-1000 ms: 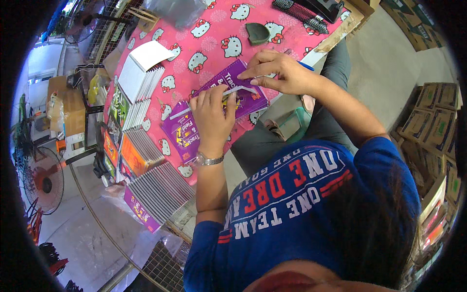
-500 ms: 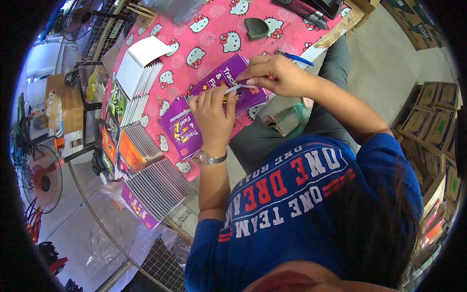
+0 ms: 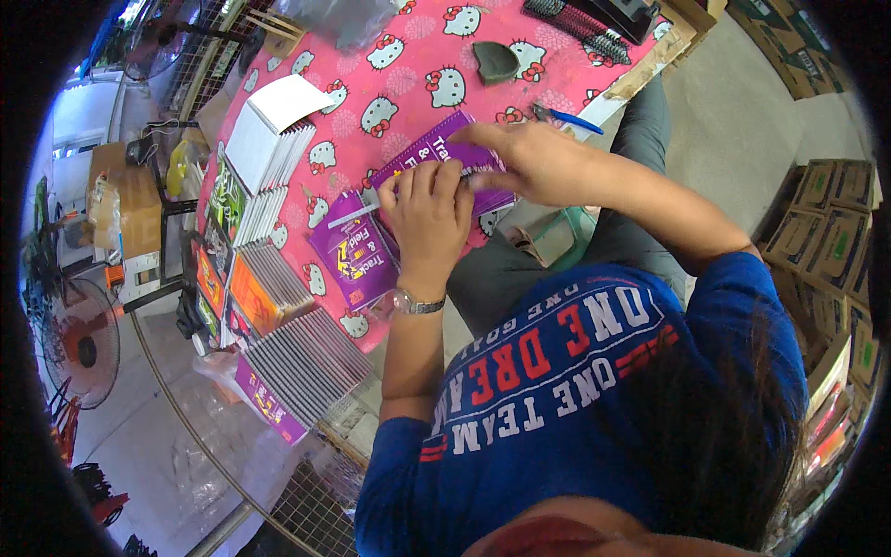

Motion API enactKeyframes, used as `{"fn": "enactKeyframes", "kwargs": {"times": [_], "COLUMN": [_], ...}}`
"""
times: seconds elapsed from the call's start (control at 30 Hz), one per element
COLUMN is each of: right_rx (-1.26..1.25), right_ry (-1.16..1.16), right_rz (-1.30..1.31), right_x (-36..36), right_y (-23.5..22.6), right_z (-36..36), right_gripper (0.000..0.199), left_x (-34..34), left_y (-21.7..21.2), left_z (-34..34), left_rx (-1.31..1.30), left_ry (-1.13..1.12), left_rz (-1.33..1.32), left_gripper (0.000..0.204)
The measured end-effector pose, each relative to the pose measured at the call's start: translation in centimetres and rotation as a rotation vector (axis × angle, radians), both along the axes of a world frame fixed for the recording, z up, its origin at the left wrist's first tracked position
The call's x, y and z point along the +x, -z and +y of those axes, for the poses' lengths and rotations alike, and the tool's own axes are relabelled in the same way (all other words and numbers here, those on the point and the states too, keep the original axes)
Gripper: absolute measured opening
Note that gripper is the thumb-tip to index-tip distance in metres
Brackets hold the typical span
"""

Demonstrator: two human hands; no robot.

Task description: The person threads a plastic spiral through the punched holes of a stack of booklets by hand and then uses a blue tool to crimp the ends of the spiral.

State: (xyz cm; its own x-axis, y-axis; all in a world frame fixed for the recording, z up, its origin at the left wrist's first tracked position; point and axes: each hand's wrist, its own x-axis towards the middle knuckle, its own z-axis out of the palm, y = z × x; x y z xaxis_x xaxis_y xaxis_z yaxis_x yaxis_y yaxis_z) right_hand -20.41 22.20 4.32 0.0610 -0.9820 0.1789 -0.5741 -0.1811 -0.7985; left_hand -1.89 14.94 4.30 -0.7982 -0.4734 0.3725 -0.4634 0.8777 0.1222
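A purple booklet (image 3: 429,148) lies on the pink table cover (image 3: 408,70) with the cartoon cat print. My left hand (image 3: 427,209), a watch on its wrist, rests on the booklet's near edge with its fingers curled around a thin white strip (image 3: 351,216) that sticks out to the left. My right hand (image 3: 534,160) lies across the booklet's right part and holds it down, fingertips pointing toward the left hand. A second purple booklet (image 3: 353,260) lies just left of my left wrist.
Rows of booklets stand along the table's left edge: a white stack (image 3: 264,139), orange ones (image 3: 260,292) and a grey row (image 3: 311,357). A dark green pad (image 3: 495,60), a blue pen (image 3: 571,119) and a black comb-like rack (image 3: 575,23) lie farther back. Cardboard boxes (image 3: 831,223) are stacked at right.
Both hands have come down from holding the strip above the table onto the purple booklet. The right hand now lies flat across it.
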Motion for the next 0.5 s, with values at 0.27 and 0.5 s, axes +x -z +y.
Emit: {"fn": "enactKeyframes", "kwargs": {"times": [0.27,0.5], "right_rx": [0.017,-0.048], "right_ry": [-0.043,-0.181], "right_rz": [0.049,0.451], "right_x": [-7.6,-10.5], "right_y": [7.7,10.6], "right_z": [-10.7,-14.0], "right_gripper": [0.036,0.041], "left_x": [0.3,2.1], "left_y": [0.3,2.0], "left_z": [-0.2,-0.9], "left_rx": [0.034,-0.037], "left_ry": [0.032,-0.079], "left_rz": [0.075,0.158], "left_gripper": [0.015,0.027]}}
